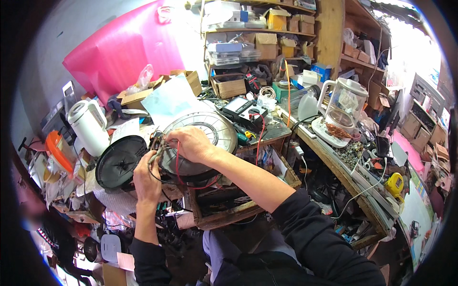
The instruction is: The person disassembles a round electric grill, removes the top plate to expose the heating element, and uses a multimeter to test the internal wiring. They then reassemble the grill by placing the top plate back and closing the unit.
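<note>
My right hand point(191, 145) reaches across the rim of a round grey metal disc point(217, 125), part of an appliance, its fingers pinched on thin wires. Close beside it, my left hand point(147, 178) is closed on the same bundle of wires at the disc's left edge. A red wire point(177, 164) hangs in a loop under my right hand, and a black wire point(167, 181) runs below it. The exact wire ends are hidden by my fingers. To the left of my left hand lies a round black plastic cover point(119, 167).
Behind the disc sits a testing instrument point(241, 108) with a red lead. A white kettle point(88, 126) stands at left. A glass pot point(346, 105) and a yellow tape measure point(394, 184) are on the cluttered right-hand bench. An open wooden drawer point(238, 214) juts out below my hands.
</note>
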`<control>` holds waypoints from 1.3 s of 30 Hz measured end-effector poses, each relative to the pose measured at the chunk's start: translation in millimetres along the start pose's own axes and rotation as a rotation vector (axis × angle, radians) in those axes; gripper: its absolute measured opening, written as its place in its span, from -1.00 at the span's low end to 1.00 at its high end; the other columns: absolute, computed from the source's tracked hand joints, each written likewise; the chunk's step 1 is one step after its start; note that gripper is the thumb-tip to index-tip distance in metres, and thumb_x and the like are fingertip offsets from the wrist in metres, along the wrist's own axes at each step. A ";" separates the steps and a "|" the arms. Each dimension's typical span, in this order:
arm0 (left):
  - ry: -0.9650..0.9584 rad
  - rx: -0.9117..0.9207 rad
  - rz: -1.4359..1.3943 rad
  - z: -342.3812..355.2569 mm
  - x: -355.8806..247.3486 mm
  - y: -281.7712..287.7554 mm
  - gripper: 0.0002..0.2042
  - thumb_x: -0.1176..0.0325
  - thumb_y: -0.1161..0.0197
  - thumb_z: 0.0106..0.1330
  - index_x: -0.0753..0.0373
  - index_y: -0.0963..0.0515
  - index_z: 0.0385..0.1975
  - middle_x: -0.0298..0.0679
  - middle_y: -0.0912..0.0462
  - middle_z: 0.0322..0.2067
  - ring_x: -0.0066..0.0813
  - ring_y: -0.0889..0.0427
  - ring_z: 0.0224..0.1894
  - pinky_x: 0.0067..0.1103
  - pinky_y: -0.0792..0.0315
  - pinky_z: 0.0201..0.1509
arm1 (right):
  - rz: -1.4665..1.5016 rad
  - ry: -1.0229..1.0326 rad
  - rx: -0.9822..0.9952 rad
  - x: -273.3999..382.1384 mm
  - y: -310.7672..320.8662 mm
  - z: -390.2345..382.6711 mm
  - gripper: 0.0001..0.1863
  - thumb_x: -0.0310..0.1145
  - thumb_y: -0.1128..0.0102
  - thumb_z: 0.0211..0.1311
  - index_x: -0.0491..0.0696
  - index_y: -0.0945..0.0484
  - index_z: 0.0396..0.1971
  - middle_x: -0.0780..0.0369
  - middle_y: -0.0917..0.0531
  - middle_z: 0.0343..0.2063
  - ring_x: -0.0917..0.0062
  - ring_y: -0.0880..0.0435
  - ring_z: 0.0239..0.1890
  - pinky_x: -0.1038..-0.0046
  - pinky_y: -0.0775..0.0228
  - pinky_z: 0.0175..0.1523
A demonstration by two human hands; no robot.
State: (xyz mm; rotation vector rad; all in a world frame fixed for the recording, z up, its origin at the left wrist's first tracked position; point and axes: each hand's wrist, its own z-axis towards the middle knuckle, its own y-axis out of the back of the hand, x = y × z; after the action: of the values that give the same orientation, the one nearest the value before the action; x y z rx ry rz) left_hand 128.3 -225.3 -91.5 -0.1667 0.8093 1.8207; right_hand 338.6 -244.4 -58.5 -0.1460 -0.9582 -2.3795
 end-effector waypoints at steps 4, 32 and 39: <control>0.036 0.018 0.051 0.3 -7.9 2.3 -0.79 0.47 -0.28 0.46 0.37 -0.64 0.02 0.08 -0.75 -0.15 0.06 -0.76 -0.17 -0.29 -0.59 -0.08 | 0.023 0.032 -0.016 -1.9 -0.6 0.0 -0.84 -0.36 -0.37 0.17 0.04 -0.77 -0.23 0.11 -0.78 -0.33 0.12 -0.78 -0.18 0.15 -0.63 -0.08; -0.337 0.289 -0.068 -161.8 -52.5 -74.2 -0.71 0.49 -0.40 0.15 0.23 -0.65 -0.09 -0.18 -0.68 -0.33 -0.17 -0.72 -0.30 -0.34 -0.63 -0.26 | -0.557 -0.289 0.371 -28.0 125.2 -191.8 -0.53 -0.59 -0.27 0.16 0.05 -0.67 0.10 0.15 -0.68 -0.30 0.19 -0.75 -0.20 0.22 -0.61 -0.17; -0.061 0.384 0.103 -167.1 -54.0 -85.5 -0.83 0.35 -0.33 0.33 0.17 -0.64 -0.12 -0.13 -0.71 -0.43 -0.07 -0.74 -0.46 -0.27 -0.63 -0.44 | -0.399 -0.036 0.065 14.6 113.2 -130.5 -0.52 -0.28 -0.35 0.34 -0.09 -0.59 0.22 0.08 -0.70 0.08 0.18 -0.74 0.01 0.24 -0.60 0.09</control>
State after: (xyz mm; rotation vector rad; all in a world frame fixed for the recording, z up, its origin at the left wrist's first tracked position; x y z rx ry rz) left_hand 181.6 -351.6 -230.7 0.1801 1.1227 1.7197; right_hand 401.3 -404.3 -82.0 0.0312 -1.1705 -2.7075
